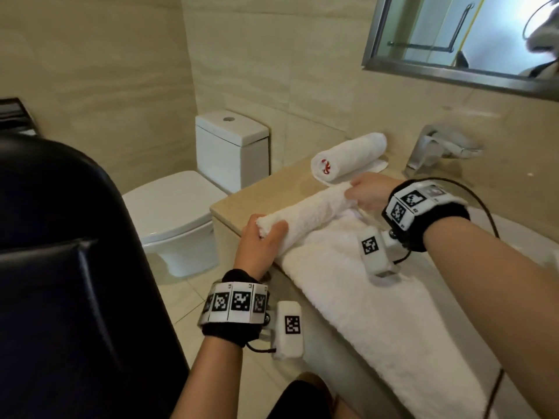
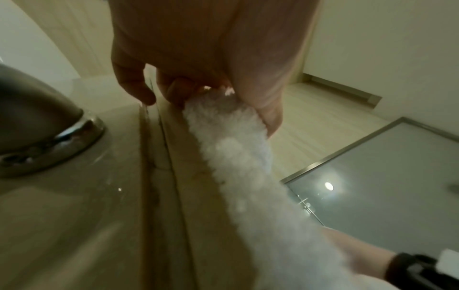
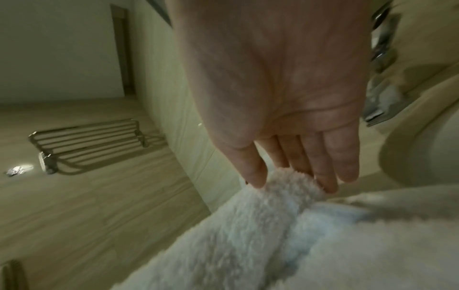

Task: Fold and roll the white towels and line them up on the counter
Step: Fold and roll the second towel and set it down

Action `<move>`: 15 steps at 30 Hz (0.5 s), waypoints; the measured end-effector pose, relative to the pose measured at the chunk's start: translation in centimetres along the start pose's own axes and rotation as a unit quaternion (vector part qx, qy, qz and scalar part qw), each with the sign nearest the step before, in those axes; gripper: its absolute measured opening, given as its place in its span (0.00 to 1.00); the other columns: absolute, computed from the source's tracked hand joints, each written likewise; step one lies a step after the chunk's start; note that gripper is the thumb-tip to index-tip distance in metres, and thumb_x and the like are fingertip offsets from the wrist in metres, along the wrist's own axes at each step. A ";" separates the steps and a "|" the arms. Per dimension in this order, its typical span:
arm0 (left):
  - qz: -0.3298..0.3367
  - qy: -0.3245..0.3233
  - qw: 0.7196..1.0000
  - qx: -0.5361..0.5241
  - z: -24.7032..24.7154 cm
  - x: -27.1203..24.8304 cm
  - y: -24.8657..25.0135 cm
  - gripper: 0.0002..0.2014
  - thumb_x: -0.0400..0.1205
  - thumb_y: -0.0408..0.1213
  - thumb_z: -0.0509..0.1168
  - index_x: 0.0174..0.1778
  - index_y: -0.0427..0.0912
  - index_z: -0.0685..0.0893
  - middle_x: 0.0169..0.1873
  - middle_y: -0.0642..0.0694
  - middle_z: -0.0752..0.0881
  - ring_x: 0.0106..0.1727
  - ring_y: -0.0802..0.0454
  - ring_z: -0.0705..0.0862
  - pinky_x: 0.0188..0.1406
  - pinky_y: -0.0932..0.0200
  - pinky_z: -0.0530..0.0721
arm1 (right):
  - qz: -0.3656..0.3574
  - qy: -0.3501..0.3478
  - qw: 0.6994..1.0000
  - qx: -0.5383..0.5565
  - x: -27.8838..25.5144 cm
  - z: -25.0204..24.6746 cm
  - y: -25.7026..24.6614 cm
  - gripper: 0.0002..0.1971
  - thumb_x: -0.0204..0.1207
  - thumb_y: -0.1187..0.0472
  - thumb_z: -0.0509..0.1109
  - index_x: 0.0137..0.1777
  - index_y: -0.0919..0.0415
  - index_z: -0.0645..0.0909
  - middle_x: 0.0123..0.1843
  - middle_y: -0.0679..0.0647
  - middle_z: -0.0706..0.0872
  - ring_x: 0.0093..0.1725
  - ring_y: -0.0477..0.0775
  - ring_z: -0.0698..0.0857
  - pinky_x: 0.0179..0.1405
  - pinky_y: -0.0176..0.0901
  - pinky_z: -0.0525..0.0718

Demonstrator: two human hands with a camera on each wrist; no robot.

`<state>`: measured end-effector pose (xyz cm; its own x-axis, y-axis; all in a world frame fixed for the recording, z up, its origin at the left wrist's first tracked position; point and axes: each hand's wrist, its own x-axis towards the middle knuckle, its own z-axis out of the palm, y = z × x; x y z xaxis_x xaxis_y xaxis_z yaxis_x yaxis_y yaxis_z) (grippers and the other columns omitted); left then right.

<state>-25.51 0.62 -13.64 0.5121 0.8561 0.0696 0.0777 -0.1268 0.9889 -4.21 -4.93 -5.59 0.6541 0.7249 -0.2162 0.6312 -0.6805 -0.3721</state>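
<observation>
Rolled towel (image 1: pixel 348 155) on counter (image 1: pixel 272 189), behind half-rolled towel (image 1: pixel 314 210)

Towel being rolled (image 1: pixel 314 213): plain white, fluffy pile. Finished rolled towel (image 1: pixel 351 155): white, with a red mark on its near end. Counter (image 1: pixel 242 198): beige stone. Wall tiles (image 1: pixel 99 65): beige, faint horizontal streaks. Toilet (image 1: pixel 211 176): white. Wrist bands (image 1: pixel 234 303): black, carrying white panels printed with black-and-white square codes. Faucet (image 1: pixel 429 146): silver.

Left hand (image 2: pixel 203 49) fingers (image 2: pixel 263 102) pinch the rolled towel's (image 2: pixel 248 166) end.
</observation>
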 end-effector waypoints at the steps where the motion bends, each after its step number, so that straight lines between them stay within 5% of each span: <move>1: -0.003 -0.004 1.000 -0.001 -0.1 0.0 0.0 0.10 0.81 0.40 0.64 0.54 0.44 0.71 0.45 0.53 0.78 0.49 0.55 0.78 0.36 0.72 0.75 | -0.004 0.004 1.000 0.002 0.2 0.2 -0.4 0.01 0.77 0.62 0.63 0.47 0.57 0.75 0.45 0.55 0.78 0.51 0.55 0.76 0.51 0.44 0.74; 6: -0.009 -0.093 0.995 0.045 -1.3 -0.5 -0.4 0.20 0.80 0.37 0.65 0.62 0.49 0.63 0.60 0.49 0.75 0.60 0.55 0.76 0.52 0.70 0.76 | -0.017 -0.009 1.000 0.005 1.9 0.4 -0.9 0.18 0.73 0.65 0.67 0.63 0.70 0.80 0.59 0.64 0.86 0.56 0.61 0.85 0.56 0.51 0.84; 9: 0.000 -0.118 0.990 0.080 -2.3 -0.3 -0.4 0.21 0.80 0.36 0.65 0.64 0.51 0.62 0.54 0.55 0.77 0.51 0.63 0.79 0.40 0.83 0.76 | -0.008 -0.023 1.000 0.007 2.0 -0.4 -0.7 0.23 0.75 0.65 0.68 0.70 0.66 0.75 0.65 0.62 0.82 0.58 0.59 0.83 0.55 0.46 0.82; 13: -0.008 -0.100 0.990 0.101 -2.5 0.5 0.1 0.20 0.81 0.38 0.64 0.64 0.50 0.63 0.56 0.52 0.77 0.51 0.59 0.79 0.36 0.80 0.78 | 0.048 -0.083 0.995 -0.017 1.3 -1.3 0.9 0.01 0.74 0.66 0.68 0.42 0.63 0.80 0.42 0.59 0.84 0.36 0.54 0.83 0.43 0.47 0.82; 15: -0.028 -0.088 0.988 0.122 -2.3 0.7 0.6 0.21 0.81 0.38 0.64 0.67 0.45 0.64 0.57 0.49 0.76 0.53 0.55 0.78 0.34 0.82 0.77 | 0.078 -0.161 0.981 -0.070 0.3 -1.4 1.6 0.05 0.74 0.64 0.69 0.46 0.66 0.81 0.42 0.58 0.86 0.39 0.56 0.85 0.37 0.45 0.82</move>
<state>-27.09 2.35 -12.68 0.6409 0.7670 -0.0305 0.3040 -0.2171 0.9276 -2.45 -5.96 -4.98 0.5960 0.5924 -0.5421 0.6003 -0.7771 -0.1892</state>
